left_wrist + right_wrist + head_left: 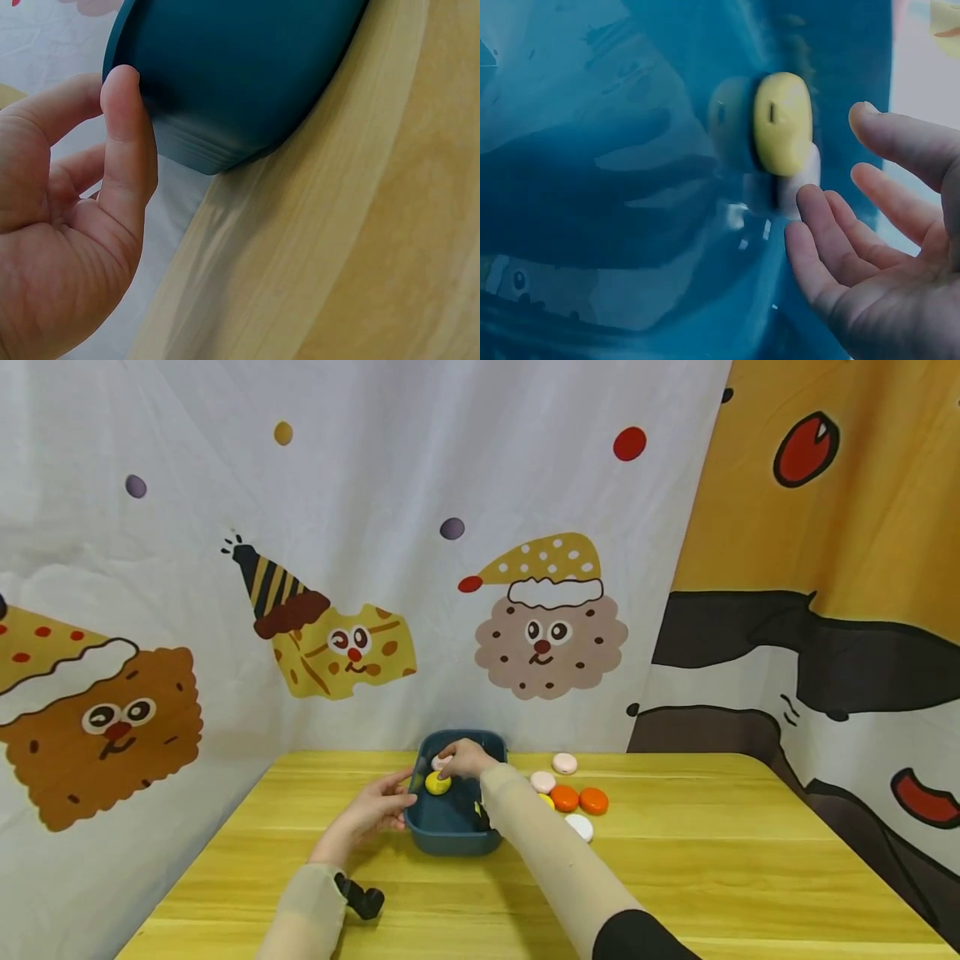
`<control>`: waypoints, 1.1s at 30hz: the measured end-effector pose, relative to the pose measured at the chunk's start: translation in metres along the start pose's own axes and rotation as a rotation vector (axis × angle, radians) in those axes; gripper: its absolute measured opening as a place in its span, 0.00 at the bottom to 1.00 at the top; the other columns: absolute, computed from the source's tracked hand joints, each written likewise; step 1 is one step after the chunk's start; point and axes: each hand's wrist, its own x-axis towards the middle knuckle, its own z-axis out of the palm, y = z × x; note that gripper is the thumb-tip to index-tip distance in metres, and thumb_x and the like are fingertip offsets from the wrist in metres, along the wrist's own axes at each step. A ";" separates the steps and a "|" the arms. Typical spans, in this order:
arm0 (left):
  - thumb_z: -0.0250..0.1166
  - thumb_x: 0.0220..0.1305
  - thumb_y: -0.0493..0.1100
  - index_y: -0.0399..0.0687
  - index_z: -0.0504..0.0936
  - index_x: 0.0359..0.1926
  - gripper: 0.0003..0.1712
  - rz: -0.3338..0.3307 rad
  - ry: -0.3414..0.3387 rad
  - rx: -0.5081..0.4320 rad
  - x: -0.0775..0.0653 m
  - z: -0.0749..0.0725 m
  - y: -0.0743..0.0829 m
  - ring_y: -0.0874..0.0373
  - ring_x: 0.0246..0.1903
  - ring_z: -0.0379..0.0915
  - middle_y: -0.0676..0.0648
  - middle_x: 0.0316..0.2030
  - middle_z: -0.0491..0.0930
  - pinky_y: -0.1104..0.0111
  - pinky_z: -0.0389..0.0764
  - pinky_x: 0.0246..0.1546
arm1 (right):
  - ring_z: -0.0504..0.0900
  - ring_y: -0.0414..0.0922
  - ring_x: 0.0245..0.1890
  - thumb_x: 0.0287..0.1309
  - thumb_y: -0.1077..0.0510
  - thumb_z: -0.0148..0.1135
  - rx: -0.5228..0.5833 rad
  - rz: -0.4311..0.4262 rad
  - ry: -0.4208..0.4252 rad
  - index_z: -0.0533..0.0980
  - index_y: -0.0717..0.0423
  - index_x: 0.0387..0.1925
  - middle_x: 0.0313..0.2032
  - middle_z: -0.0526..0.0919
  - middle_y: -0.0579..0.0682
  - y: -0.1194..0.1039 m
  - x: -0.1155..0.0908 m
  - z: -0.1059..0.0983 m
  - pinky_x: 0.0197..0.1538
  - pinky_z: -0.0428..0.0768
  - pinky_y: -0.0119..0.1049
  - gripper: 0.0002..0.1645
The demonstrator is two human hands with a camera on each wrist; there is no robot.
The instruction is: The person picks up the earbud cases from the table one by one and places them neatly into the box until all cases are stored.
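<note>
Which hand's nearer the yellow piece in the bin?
Right. The right hand is over the bin, fingertips close to the yellow piece; the left hand holds the left rim, farther off.

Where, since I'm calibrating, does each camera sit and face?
Head: worn there, facing forward and down over the table; shows left hand, right hand, sleeves.
Left wrist: worn there, facing the blue bin and table; shows left hand.
Right wrist: worn there, facing into blue bin; shows right hand.
Shared: head and right wrist both show the yellow disc.
</note>
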 end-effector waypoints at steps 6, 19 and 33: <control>0.58 0.68 0.34 0.38 0.49 0.75 0.40 0.007 -0.004 -0.001 0.001 0.000 0.000 0.62 0.19 0.72 0.45 0.37 0.67 0.72 0.81 0.23 | 0.81 0.53 0.46 0.55 0.59 0.69 0.034 -0.036 -0.016 0.77 0.59 0.57 0.48 0.82 0.54 -0.007 -0.002 -0.021 0.49 0.80 0.48 0.27; 0.58 0.67 0.33 0.36 0.50 0.74 0.40 0.021 0.005 0.021 -0.001 0.000 -0.001 0.62 0.18 0.72 0.45 0.37 0.67 0.72 0.81 0.24 | 0.74 0.53 0.58 0.62 0.51 0.65 0.015 -0.121 -0.083 0.74 0.52 0.62 0.61 0.75 0.54 -0.029 -0.031 -0.086 0.59 0.72 0.54 0.28; 0.57 0.69 0.33 0.38 0.47 0.75 0.40 0.015 -0.019 0.002 -0.004 0.000 0.001 0.64 0.17 0.72 0.45 0.37 0.67 0.72 0.81 0.23 | 0.72 0.54 0.60 0.56 0.53 0.70 -0.031 -0.294 -0.072 0.77 0.49 0.60 0.58 0.77 0.50 -0.011 -0.062 -0.123 0.59 0.73 0.47 0.29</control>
